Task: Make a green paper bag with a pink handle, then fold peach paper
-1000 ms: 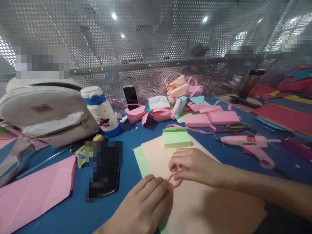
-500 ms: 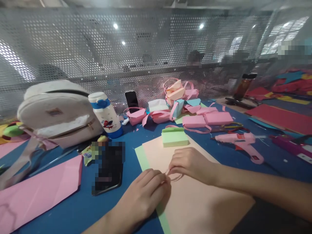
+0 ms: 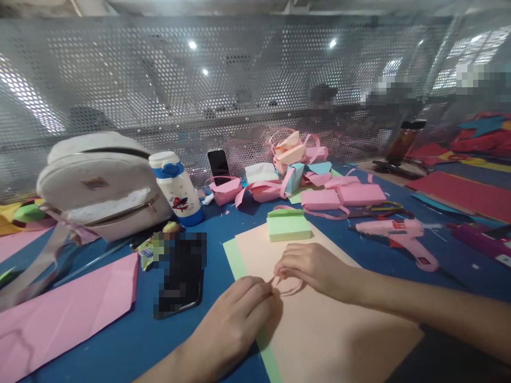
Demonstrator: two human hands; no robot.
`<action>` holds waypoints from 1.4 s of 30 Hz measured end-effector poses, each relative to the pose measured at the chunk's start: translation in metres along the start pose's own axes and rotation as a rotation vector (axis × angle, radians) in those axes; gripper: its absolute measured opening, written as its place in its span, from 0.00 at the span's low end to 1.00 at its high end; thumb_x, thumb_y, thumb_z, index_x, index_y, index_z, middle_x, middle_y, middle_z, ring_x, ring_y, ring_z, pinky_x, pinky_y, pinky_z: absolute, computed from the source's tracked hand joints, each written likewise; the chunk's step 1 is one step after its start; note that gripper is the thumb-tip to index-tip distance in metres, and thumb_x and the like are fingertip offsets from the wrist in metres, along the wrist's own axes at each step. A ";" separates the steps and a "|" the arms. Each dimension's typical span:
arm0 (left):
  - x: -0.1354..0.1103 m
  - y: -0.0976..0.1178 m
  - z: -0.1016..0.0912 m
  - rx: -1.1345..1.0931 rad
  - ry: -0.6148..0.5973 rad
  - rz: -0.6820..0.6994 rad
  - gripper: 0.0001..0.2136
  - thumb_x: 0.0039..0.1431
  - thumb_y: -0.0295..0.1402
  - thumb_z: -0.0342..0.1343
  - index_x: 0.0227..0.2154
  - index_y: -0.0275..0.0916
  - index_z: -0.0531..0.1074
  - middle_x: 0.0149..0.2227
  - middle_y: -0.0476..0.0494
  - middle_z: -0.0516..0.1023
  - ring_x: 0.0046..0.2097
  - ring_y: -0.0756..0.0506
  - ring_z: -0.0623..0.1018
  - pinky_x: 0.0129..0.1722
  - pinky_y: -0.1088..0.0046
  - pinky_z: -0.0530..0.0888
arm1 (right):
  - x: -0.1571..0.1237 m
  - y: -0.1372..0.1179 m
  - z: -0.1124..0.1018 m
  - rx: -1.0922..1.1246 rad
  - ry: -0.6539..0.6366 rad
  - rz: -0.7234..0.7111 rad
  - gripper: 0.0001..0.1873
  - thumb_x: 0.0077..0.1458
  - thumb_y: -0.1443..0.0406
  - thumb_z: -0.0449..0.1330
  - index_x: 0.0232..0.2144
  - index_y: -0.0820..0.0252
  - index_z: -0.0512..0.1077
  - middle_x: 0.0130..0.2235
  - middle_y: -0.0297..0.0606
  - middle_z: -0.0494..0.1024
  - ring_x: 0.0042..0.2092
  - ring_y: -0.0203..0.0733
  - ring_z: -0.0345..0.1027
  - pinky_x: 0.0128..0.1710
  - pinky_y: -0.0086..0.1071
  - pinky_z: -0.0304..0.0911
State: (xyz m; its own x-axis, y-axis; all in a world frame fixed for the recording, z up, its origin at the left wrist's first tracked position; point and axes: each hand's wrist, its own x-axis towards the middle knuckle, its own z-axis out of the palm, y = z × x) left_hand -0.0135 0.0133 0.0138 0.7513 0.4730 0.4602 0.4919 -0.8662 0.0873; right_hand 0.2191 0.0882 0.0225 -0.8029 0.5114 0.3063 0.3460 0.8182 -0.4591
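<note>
A narrow peach paper strip (image 3: 293, 290) runs between my two hands, bent into a loop just over the large peach paper sheet (image 3: 319, 330). My left hand (image 3: 243, 311) pinches one part of it, fingers closed. Close by on the right, my right hand (image 3: 309, 266) grips the strip between thumb and fingertips. Beyond the right hand, a small light green paper box (image 3: 289, 225) with its flap raised rests at the sheet's far end. A light green sheet (image 3: 235, 260) shows along the left edge beneath the peach one.
To the right lies a pink glue gun (image 3: 399, 234), with pliers (image 3: 383, 209) behind. Pink paper boxes (image 3: 319, 199) line the back. On the left are a phone (image 3: 181, 276), a bottle (image 3: 178, 191), a white backpack (image 3: 99, 186) and pink paper (image 3: 80, 308).
The whole view has shifted slightly, so things appear a little further right. Both hands keep their hold on the strip, with hardly any movement.
</note>
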 end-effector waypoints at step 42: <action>0.010 -0.010 -0.004 -0.417 0.196 -0.428 0.04 0.66 0.35 0.59 0.40 0.41 0.74 0.36 0.47 0.79 0.35 0.48 0.78 0.35 0.76 0.74 | 0.004 -0.006 0.014 0.133 0.031 0.071 0.12 0.65 0.72 0.55 0.36 0.64 0.79 0.35 0.40 0.80 0.38 0.41 0.70 0.39 0.33 0.60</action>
State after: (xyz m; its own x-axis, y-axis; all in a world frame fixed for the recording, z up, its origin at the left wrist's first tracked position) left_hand -0.0121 0.0260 0.0209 0.4116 0.7877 0.4585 0.4881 -0.6153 0.6190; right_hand 0.2071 0.0820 0.0153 -0.7626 0.5765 0.2935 0.3324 0.7384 -0.5868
